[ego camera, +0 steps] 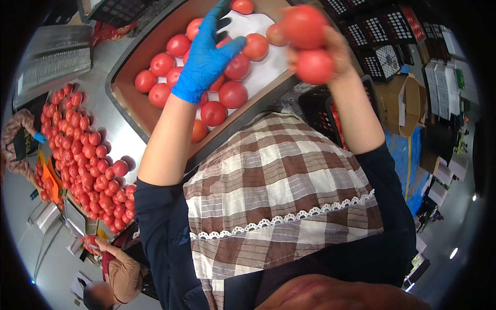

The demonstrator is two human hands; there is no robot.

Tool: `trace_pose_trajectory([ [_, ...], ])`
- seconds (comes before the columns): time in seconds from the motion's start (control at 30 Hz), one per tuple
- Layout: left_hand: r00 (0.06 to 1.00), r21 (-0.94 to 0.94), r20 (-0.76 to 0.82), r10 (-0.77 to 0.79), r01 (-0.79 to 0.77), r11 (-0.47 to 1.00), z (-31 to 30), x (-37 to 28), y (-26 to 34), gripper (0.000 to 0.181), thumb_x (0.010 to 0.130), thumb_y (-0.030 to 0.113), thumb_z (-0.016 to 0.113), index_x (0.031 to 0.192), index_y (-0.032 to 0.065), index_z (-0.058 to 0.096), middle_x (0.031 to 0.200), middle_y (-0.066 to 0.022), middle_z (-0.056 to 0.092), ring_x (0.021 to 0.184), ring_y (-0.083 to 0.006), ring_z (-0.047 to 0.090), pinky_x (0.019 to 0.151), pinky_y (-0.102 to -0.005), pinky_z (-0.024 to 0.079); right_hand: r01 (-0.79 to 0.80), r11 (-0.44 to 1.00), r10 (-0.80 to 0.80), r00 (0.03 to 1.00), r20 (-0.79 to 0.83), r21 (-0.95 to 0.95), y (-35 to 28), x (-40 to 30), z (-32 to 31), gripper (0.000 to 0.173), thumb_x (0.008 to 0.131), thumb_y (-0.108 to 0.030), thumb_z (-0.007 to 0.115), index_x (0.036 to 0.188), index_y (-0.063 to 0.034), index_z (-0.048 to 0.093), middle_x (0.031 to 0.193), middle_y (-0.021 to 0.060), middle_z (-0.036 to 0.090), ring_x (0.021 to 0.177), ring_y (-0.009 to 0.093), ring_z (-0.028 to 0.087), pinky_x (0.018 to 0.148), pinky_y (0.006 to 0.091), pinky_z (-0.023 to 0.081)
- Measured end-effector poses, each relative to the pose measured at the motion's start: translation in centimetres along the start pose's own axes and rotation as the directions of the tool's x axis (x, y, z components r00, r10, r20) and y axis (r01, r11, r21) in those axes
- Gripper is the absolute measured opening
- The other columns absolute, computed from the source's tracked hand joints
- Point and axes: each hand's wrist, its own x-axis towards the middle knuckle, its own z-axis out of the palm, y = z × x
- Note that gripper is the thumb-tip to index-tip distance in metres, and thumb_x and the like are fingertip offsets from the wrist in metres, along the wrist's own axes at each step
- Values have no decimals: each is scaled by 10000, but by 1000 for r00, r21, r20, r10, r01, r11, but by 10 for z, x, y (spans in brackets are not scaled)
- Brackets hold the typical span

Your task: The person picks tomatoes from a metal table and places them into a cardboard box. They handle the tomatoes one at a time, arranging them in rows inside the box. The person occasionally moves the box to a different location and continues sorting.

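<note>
My left hand (207, 58), in a blue glove, reaches into a shallow tray (255, 94) lined with white sheet. Its fingers are spread over the tomatoes; whether its hidden side grips one cannot be told. My bare right hand (336, 54), blurred, is raised over the tray's right edge. It holds two tomatoes, one large (304, 26) and one below it (314, 66). In the tray, tomatoes such as this one (233, 94) lie mostly at the left and near side. Another tomato (276, 34) lies beside my right hand.
Many tomatoes (87, 155) are heaped on a metal table (128, 145) at the left. Two co-workers (17, 143) (122, 275) are beyond it. Stacked clear plastic containers (54, 66) stand upper left. Black crates (360, 35) and an open cardboard box (403, 100) are at the right.
</note>
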Motion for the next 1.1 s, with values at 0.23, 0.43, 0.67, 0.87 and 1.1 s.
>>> trace_pose_trajectory([
  [0.23, 983, 735, 137, -124, -17, 678, 25, 9, -59, 693, 803, 228, 801, 1441, 143, 544, 1263, -179, 610, 1129, -369, 616, 968, -450, 516, -79, 975, -84, 731, -678, -206, -19, -246, -106, 786, 947, -426, 685, 1564, -102, 320, 1292, 189, 610, 942, 228, 676, 722, 395, 605],
  [0.43, 956, 841, 234, -178, -107, 531, 32, 26, -77, 759, 752, 291, 838, 1432, 139, 536, 1251, -209, 606, 1086, -398, 621, 957, -474, 518, -698, 549, -370, 290, -883, -459, 44, -316, -109, 569, 900, -169, 765, 1411, -37, 554, 1275, 178, 658, 1109, 221, 659, 961, 326, 522],
  [0.67, 877, -378, 181, -445, 480, 792, -2, -7, -15, 665, 902, 141, 645, 1521, 96, 408, 1443, -174, 517, 1283, -337, 573, 1050, -429, 519, -195, 19, -644, 748, -161, -981, -14, -87, 27, 333, 869, -78, 739, 1200, -70, 703, 1104, 79, 692, 870, 146, 679, 743, 275, 543],
  [0.87, 904, -886, 207, -375, 335, 320, -15, -54, 12, 617, 996, 212, 492, 1564, 40, 322, 1565, -185, 389, 1422, -399, 434, 1121, -622, 427, -45, -613, -96, 995, 18, -789, 14, 46, 0, 237, 906, -159, 652, 1137, -117, 685, 1149, 125, 666, 1020, 279, 703, 858, 391, 573],
  [1.1, 830, -925, 31, -558, 236, 299, -14, -72, 5, 584, 1029, 401, 507, 1496, 69, 397, 1509, -176, 475, 1356, -393, 513, 1070, -660, 447, 38, -801, 232, 940, -252, -597, 26, 85, -35, 254, 883, -127, 621, 1128, -83, 673, 1096, 215, 672, 976, 359, 710, 817, 447, 576],
])
